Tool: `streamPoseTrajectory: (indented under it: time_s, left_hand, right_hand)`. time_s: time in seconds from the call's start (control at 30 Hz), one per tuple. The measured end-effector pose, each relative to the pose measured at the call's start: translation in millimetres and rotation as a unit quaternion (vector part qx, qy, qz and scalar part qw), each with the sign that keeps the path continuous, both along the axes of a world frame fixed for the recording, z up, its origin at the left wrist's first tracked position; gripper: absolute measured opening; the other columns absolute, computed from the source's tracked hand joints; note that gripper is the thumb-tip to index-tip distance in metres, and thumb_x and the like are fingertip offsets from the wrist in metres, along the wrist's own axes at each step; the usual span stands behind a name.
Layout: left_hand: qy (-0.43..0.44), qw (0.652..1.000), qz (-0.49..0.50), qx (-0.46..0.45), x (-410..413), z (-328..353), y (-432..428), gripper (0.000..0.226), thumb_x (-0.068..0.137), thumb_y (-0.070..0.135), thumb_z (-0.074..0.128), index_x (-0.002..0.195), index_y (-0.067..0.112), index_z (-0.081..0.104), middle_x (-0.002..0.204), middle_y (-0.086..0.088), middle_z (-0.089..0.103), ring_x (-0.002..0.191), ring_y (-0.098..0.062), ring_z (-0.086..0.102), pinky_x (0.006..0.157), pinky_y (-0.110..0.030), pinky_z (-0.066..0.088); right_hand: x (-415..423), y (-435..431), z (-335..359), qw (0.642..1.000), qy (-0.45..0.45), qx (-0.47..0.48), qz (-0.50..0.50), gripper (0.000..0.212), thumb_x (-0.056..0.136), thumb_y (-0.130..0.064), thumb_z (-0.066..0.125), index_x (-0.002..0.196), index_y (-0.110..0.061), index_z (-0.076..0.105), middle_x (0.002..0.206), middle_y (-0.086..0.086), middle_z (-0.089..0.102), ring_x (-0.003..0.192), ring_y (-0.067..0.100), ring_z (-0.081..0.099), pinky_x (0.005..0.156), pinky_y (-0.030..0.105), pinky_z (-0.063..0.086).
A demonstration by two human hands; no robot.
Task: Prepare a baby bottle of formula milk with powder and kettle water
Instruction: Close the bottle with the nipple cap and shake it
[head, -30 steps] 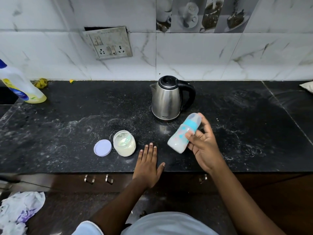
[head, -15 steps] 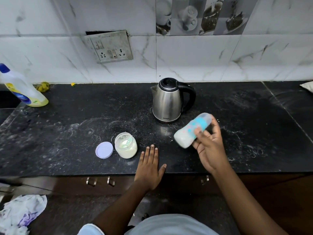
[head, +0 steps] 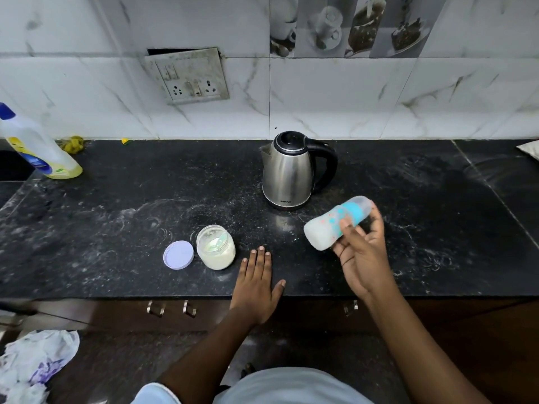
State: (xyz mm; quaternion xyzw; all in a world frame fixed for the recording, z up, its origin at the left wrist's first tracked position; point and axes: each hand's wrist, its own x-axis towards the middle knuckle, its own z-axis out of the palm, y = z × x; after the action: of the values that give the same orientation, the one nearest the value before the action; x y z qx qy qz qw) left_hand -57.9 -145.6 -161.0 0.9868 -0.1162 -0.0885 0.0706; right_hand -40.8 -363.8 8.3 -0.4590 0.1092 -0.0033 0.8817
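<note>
My right hand [head: 361, 252] grips a capped baby bottle [head: 329, 225] with a blue collar, tilted almost flat above the black counter [head: 116, 205], its base pointing left and its milky contents blurred. My left hand [head: 258, 282] lies flat, palm down, fingers apart, at the counter's front edge and holds nothing. A steel kettle [head: 288, 170] with a black handle stands just behind the bottle. An open jar of pale powder [head: 215, 250] with a scoop inside sits left of my left hand, its lilac lid [head: 178, 254] lying beside it.
A yellow cleaner bottle [head: 38, 150] stands at the far left by the wall. A socket plate [head: 189, 77] is set in the tiled wall. Drawer handles [head: 172, 309] show below the counter edge, and crumpled paper [head: 32, 360] lies on the floor at left.
The right hand has shifted the bottle right and tilted it further towards horizontal, its image blurred by motion. The left hand stays flat on the counter.
</note>
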Motion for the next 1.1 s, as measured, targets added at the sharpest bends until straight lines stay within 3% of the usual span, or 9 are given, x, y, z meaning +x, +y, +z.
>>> streamPoseTrajectory:
  time_s: [0.1,0.23,0.33,0.47,0.57,0.67,0.9,1.0,1.1]
  left_hand:
    - [-0.003,1.0,0.002,-0.011,0,-1,-1,0.084,0.106,0.063,0.014,0.166,0.008,-0.005,0.175,-0.012,-0.015,0.162,-0.028,-0.016,0.132,-0.047,-0.004]
    - [-0.007,1.0,-0.002,-0.01,-1,0,-1,0.083,0.107,0.062,0.014,0.166,0.008,-0.007,0.174,-0.011,-0.018,0.162,-0.027,-0.018,0.132,-0.046,-0.006]
    - [-0.008,1.0,0.0,-0.012,-1,1,-1,0.083,0.107,0.062,0.016,0.166,0.008,-0.006,0.174,-0.011,-0.016,0.162,-0.027,-0.017,0.132,-0.045,-0.008]
    - [-0.012,1.0,0.001,-0.017,-1,0,-1,0.083,0.106,0.062,0.015,0.166,0.008,-0.004,0.174,-0.011,-0.016,0.162,-0.027,-0.015,0.132,-0.045,-0.006]
    - [-0.011,1.0,-0.001,-0.013,-1,-1,-1,0.083,0.107,0.062,0.016,0.166,0.008,-0.006,0.174,-0.011,-0.017,0.162,-0.027,-0.016,0.132,-0.045,-0.008]
    - [-0.021,1.0,0.0,-0.016,0,-3,-1,0.084,0.106,0.063,0.014,0.166,0.007,-0.003,0.174,-0.011,-0.015,0.162,-0.028,-0.014,0.129,-0.045,-0.008]
    - [-0.033,0.999,-0.001,-0.017,0,-6,-1,0.084,0.106,0.062,0.017,0.166,0.005,0.007,0.174,-0.013,-0.006,0.162,-0.031,-0.006,0.128,-0.045,-0.005]
    - [-0.037,0.999,-0.001,-0.012,1,-8,-1,0.083,0.106,0.061,0.02,0.166,0.004,0.011,0.174,-0.015,-0.001,0.163,-0.032,-0.001,0.127,-0.045,-0.003]
    - [-0.038,0.999,-0.002,-0.007,0,-9,0,0.083,0.107,0.061,0.02,0.166,0.004,0.01,0.175,-0.015,-0.001,0.163,-0.032,-0.001,0.128,-0.046,-0.002]
  right_hand:
    - [-1,1,-2,0.998,0.007,-0.031,0.061,0.079,0.087,0.003,0.067,0.153,-0.032,0.041,0.138,0.015,0.066,0.126,0.03,0.065,0.092,0.048,0.061]
    - [4,3,-9,1.0,0.011,0.011,-0.017,0.073,0.094,0.004,0.062,0.154,-0.029,0.037,0.145,0.018,0.06,0.13,0.029,0.062,0.094,0.048,0.06]
    - [4,6,-7,0.999,0.018,-0.01,0.045,0.08,0.086,0.004,0.066,0.154,-0.032,0.04,0.141,0.016,0.064,0.126,0.029,0.065,0.096,0.05,0.059]
    - [10,3,-9,1.0,0.018,0.021,0.008,0.074,0.091,0.0,0.066,0.154,-0.03,0.039,0.145,0.019,0.06,0.129,0.03,0.063,0.095,0.05,0.059]
    - [9,5,-7,0.998,0.016,-0.016,0.06,0.081,0.086,0.001,0.069,0.154,-0.033,0.04,0.142,0.018,0.062,0.128,0.03,0.064,0.097,0.052,0.058]
    - [12,3,-6,1.0,0.016,0.02,0.005,0.077,0.09,0.001,0.066,0.154,-0.033,0.039,0.141,0.016,0.063,0.129,0.029,0.064,0.093,0.048,0.06]
    - [12,2,-2,1.0,0.006,0.014,0.02,0.075,0.092,0.003,0.064,0.154,-0.032,0.04,0.142,0.014,0.063,0.129,0.028,0.064,0.096,0.049,0.059]
    - [5,5,0,0.996,0.004,-0.039,0.081,0.081,0.085,0.003,0.069,0.151,-0.035,0.043,0.139,0.014,0.066,0.124,0.027,0.067,0.098,0.051,0.058]
    - [7,4,-2,1.0,-0.001,0.0,0.002,0.073,0.094,0.006,0.062,0.153,-0.031,0.04,0.138,0.014,0.066,0.125,0.025,0.067,0.094,0.047,0.06]
